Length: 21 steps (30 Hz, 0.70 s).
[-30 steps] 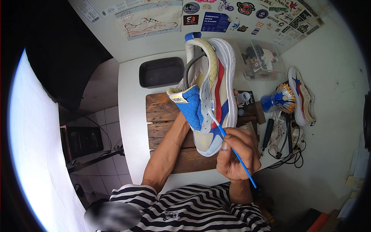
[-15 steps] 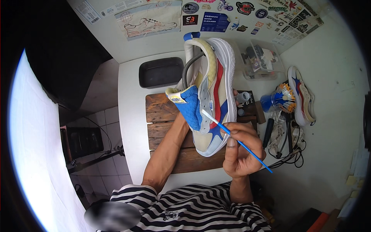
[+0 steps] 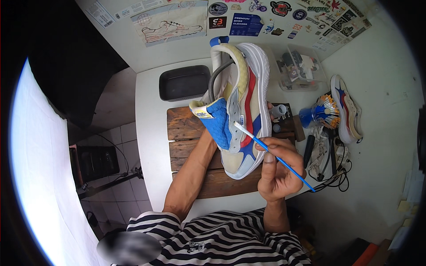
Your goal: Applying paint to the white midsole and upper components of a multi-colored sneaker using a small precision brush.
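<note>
A sneaker [image 3: 259,104] in cream, blue, red and white is held up, toe toward me, with its blue tongue folded out to the left. My left hand [image 3: 270,106] supports it from underneath; only fingertips show at the sole's right edge, the rest being hidden by the shoe. A curved grey spring-like tube [image 3: 213,82] sticks out of the shoe opening. Between thumb and fingers, my right hand [image 3: 282,170] pinches a thin blue paintbrush [image 3: 259,141]. Its white bristles are at the grey eyelet strip, beside the small side label; contact is unclear.
Beneath the shoe lies a slatted wooden board [image 3: 179,155]. A black tray [image 3: 184,97] sits behind left. At right are an uncapped grey jar [image 3: 279,110], a blue cup of brushes [image 3: 310,118], a clear bin [image 3: 306,86], another sneaker [image 3: 344,106] and tangled cables [image 3: 339,179].
The brush tip has shifted slightly right and up along the eyelet strip, and my right hand has moved with it. The shoe stays nearly still.
</note>
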Available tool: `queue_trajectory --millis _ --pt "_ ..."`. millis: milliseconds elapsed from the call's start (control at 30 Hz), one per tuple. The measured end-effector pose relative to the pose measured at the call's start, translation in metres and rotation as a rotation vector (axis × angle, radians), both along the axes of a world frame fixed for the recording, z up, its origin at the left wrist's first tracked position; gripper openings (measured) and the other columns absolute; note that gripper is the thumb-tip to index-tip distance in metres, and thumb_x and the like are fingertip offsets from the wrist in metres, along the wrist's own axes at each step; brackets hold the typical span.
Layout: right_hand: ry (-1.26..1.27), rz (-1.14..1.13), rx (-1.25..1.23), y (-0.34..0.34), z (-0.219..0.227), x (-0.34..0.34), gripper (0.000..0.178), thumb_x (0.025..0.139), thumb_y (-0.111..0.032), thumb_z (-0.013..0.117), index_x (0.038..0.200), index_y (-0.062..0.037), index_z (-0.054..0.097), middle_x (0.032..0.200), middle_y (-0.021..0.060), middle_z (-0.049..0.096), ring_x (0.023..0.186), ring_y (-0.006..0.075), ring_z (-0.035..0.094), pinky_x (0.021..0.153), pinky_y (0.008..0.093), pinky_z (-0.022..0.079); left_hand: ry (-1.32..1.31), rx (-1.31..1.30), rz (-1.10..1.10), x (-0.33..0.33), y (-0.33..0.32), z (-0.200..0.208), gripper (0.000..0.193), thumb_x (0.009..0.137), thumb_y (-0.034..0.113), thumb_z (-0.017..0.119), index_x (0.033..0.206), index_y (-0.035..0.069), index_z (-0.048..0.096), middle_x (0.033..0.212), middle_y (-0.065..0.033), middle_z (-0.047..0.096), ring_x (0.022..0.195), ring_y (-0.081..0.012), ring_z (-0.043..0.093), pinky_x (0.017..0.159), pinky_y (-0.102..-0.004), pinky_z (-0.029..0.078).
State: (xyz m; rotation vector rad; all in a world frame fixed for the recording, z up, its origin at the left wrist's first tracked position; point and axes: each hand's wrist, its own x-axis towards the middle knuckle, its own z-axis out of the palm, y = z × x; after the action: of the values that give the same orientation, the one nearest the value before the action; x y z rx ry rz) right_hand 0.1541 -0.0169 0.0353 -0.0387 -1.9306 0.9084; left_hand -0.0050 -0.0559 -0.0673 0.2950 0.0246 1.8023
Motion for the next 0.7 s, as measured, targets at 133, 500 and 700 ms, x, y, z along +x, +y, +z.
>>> queue_trajectory --millis 133,500,700 --pt "0.026 0.002 -0.037 0.002 -0.005 0.002 0.018 0.095 0.002 0.067 0.111 0.0085 0.06 0.095 0.0235 0.073 0.08 0.0267 0.074 0.068 0.0325 0.062 -0.079 0.124 -0.035 -0.004 -0.001 -0.006 0.074 0.106 0.052 0.048 0.158 0.0 0.035 0.148 -0.0307 0.049 0.134 -0.0494 0.054 0.111 -0.0579 0.051" --pt "-0.011 -0.024 0.019 0.001 -0.002 0.01 0.013 0.099 0.004 0.061 0.111 0.0075 0.057 0.093 0.0243 0.071 0.08 0.0242 0.073 0.076 0.0342 0.061 -0.02 0.044 0.007 -0.002 -0.002 0.0 0.079 0.104 0.055 0.05 0.157 -0.001 0.035 0.147 -0.0306 0.049 0.135 -0.0493 0.053 0.111 -0.0574 0.052" --pt "0.034 -0.05 0.063 0.002 -0.004 0.001 0.019 0.094 0.001 0.068 0.11 0.0077 0.06 0.092 0.0228 0.073 0.078 0.0279 0.074 0.066 0.033 0.061 -0.094 0.12 -0.031 -0.002 0.002 -0.002 0.078 0.104 0.053 0.051 0.157 -0.002 0.035 0.146 -0.0298 0.05 0.134 -0.0484 0.054 0.11 -0.0573 0.052"
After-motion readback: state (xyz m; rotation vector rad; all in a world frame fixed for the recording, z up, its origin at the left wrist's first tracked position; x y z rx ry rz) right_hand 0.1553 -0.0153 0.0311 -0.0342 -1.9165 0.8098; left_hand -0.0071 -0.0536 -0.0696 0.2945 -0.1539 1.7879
